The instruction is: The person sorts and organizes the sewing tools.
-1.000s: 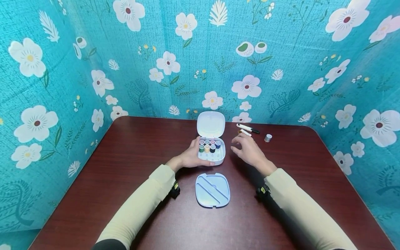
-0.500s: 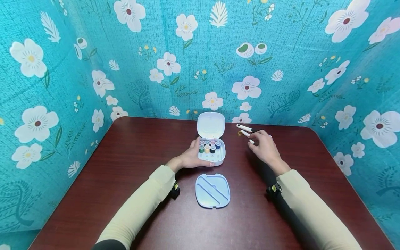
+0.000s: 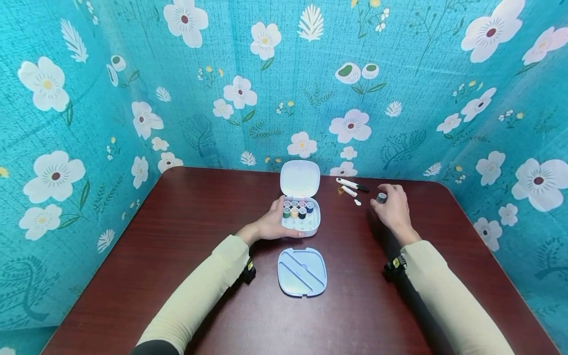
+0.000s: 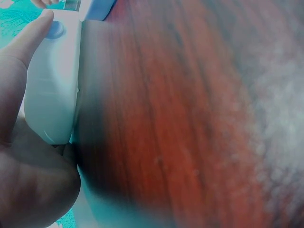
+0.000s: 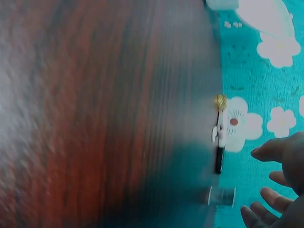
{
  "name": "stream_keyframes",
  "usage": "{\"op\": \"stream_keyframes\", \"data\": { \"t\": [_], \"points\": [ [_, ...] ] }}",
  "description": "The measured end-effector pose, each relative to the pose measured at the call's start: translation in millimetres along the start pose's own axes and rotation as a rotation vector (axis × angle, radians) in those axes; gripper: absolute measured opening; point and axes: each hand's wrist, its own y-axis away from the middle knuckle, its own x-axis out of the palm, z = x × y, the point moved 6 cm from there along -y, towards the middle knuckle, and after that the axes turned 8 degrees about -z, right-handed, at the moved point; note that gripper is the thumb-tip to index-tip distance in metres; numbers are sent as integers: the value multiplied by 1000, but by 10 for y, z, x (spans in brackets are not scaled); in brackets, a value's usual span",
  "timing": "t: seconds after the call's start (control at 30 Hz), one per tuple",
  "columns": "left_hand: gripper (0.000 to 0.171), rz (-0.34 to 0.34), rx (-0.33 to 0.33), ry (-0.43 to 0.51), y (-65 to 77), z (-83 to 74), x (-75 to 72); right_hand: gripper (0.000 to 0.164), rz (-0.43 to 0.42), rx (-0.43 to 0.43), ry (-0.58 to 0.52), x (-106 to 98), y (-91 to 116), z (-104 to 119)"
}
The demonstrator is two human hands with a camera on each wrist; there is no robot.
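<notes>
A white sewing box [image 3: 313,224] stands with its lid [image 3: 300,178] raised, and several thread spools [image 3: 295,212] fill its back rows. My left hand [image 3: 269,223] grips the box from the left, thumb along the front. In the left wrist view the thumb [image 4: 33,40] lies by the blue button [image 4: 55,29] on the box's front wall. A grey thread spool [image 3: 381,197] stands on the table at the right. My right hand [image 3: 395,207] is spread around it; in the right wrist view thumb and fingers are parted, with the spool [image 5: 222,196] just beyond them.
A pale blue tray insert [image 3: 301,272] with diagonal ridges lies in front of the box. Between box and right hand lie a white-and-black tool [image 3: 352,184], a small white stick-like piece [image 3: 349,191] with a gold end, and a little white piece [image 3: 357,202]. A floral curtain [image 3: 248,123] hangs behind the table.
My right hand has moved right, from beside the box past the small tools to the grey spool, uncovering the little white piece. The left hand and box have stayed put.
</notes>
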Motion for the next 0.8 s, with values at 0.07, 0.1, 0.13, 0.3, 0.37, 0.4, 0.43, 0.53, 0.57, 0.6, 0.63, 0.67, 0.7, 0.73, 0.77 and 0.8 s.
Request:
{"op": "stream_keyframes", "data": {
  "t": [0.07, 0.1, 0.13, 0.3, 0.37, 0.4, 0.43, 0.53, 0.57, 0.6, 0.63, 0.67, 0.7, 0.73, 0.77, 0.8],
  "points": [
    [135, 0, -1, 2, 1, 2, 0, 50, 4, 31, -7, 14, -23, -79],
    [135, 0, -2, 3, 1, 4, -1, 51, 5, 45, -13, 23, -34, -113],
    [135, 1, -3, 4, 2, 4, -2, 52, 6, 58, -19, 32, -46, -145],
    [135, -1, -3, 16, 4, -5, -7, 55, 8, 120, -58, 65, -91, -262],
    [135, -2, 0, 18, 3, -8, -6, 56, 9, 152, -73, 72, -101, -299],
    [134, -3, 1, 18, 1, -5, -5, 57, 10, 168, -80, 76, -105, -315],
    [134, -6, 4, 20, 0, -5, -4, 57, 9, 183, -85, 80, -109, -327],
    [132, -11, 10, 26, -1, -7, -1, 58, 10, 241, -103, 95, -111, -366],
    [132, -13, 12, 28, -2, -7, -1, 58, 9, 258, -110, 99, -110, -374],
    [132, -14, 11, 30, -2, -6, -2, 58, 10, 277, -119, 107, -109, -385],
    [132, -14, 10, 29, -2, -6, -1, 58, 9, 293, -128, 113, -107, -393],
    [133, -14, 10, 29, -2, -7, -4, 57, 8, 311, -137, 121, -105, -402],
    [133, -13, 9, 28, -2, -8, -6, 57, 8, 329, -145, 132, -102, -413],
    [133, -12, 8, 27, 1, -10, -8, 56, 6, 341, -152, 142, -102, -422],
    [133, -12, 8, 26, 3, -14, -12, 54, 4, 353, -156, 152, -101, -429],
    [134, -12, 7, 24, 5, -17, -16, 53, 1, 362, -158, 164, -100, -436]
  ]
}}
